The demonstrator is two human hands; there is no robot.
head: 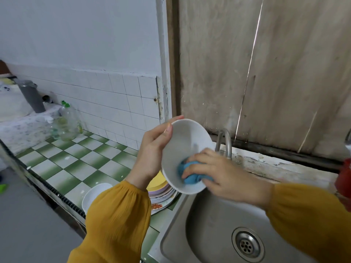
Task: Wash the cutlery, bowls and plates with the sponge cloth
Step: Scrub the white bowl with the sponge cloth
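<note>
The left hand (152,149) grips the far rim of a white bowl (185,147), tilted above the sink (212,230). The right hand (218,173) presses a bunched blue sponge cloth (187,172) into the bowl, fingers curled round it. Stacked plates (161,194) and another white bowl (93,194) sit left on the green-checked bench (72,164).

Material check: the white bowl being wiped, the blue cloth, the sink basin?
White bowl: glazed ceramic or melamine; smooth, even white, thin rim. The look leaves it open.
Blue sponge cloth: soft absorbent fabric, bunched into folds.
Sink: probably brushed stainless steel; grey satin sheen, pressed basin, metal drain strainer.
</note>
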